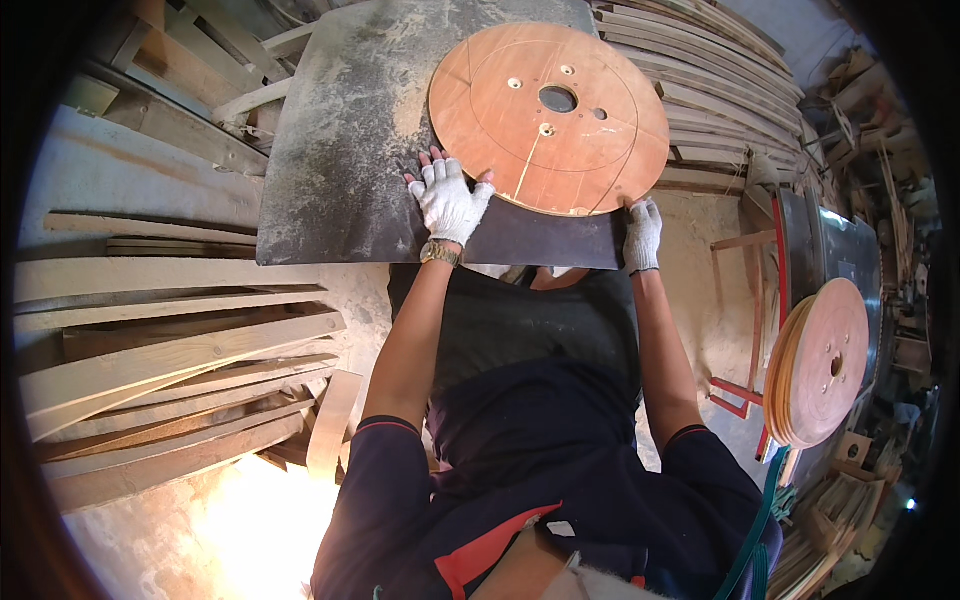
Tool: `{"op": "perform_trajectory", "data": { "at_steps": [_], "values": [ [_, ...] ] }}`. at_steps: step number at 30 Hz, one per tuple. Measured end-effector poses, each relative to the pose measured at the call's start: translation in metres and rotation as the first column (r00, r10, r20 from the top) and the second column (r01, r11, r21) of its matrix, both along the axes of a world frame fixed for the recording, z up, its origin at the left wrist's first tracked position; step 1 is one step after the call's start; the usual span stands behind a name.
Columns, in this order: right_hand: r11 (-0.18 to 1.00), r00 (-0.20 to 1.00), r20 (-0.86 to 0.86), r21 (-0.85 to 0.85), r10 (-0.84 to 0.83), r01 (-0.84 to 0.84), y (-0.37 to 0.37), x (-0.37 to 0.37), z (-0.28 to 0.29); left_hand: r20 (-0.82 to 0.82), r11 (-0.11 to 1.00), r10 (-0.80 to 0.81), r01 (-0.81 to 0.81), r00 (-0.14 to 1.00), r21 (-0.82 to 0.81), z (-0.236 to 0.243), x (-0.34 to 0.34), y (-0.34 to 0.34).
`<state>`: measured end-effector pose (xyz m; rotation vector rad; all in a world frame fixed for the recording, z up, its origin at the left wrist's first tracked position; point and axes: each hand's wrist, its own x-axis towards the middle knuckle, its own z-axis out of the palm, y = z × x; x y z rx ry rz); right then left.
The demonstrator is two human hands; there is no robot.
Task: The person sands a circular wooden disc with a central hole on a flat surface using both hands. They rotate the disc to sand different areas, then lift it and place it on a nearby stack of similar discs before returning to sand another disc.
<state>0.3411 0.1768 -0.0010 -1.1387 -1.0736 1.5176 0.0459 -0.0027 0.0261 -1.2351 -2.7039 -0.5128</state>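
A round plywood disc (600, 160) lies on a dark, dust-smeared table board (340, 200). It has a large centre hole, several small holes around it, and drawn circle lines. My left hand (452, 205), in a white fingerless glove with a watch at the wrist, rests on the board with fingers spread, thumb by the disc's near rim. At the near right rim, where the disc reaches past the board's edge, my right hand (643, 238) in a similar glove has its fingers closed on the rim. Some of those fingers are hidden.
Long wooden strips (180, 345) are stacked at left, with more curved strips (700, 100) at the back right. A stack of round wooden discs (818, 365) stands at right beside a dark table with a red frame (782, 250). Bright light hits the floor at lower left.
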Motion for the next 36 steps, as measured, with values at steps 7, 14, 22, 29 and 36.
{"op": "perform_trajectory", "data": {
  "at_steps": [7,14,22,29,36],
  "values": [
    [0.999,0.999,-0.024,-0.045,-0.021,0.019,0.007,0.004,-0.005,0.011,0.999,-0.017,0.016,1.0,0.049,0.001,-0.006,0.003],
    [0.999,1.0,0.026,0.044,-0.001,0.0,-0.001,-0.004,0.009,0.0,0.999,-0.019,0.019,1.0,0.051,-0.003,-0.012,0.003],
    [0.998,1.0,0.023,0.056,0.013,-0.014,0.002,0.001,0.002,-0.033,0.997,-0.018,0.02,0.999,0.07,-0.005,-0.014,0.005],
    [0.998,1.0,0.027,0.058,0.009,-0.01,-0.001,-0.002,0.008,0.036,0.998,-0.03,0.028,0.999,0.047,-0.005,-0.019,0.006],
    [0.998,0.999,0.027,0.062,0.019,-0.021,0.001,0.001,0.007,0.027,0.998,-0.043,0.042,0.999,0.052,-0.005,-0.023,0.008]
  ]
}}
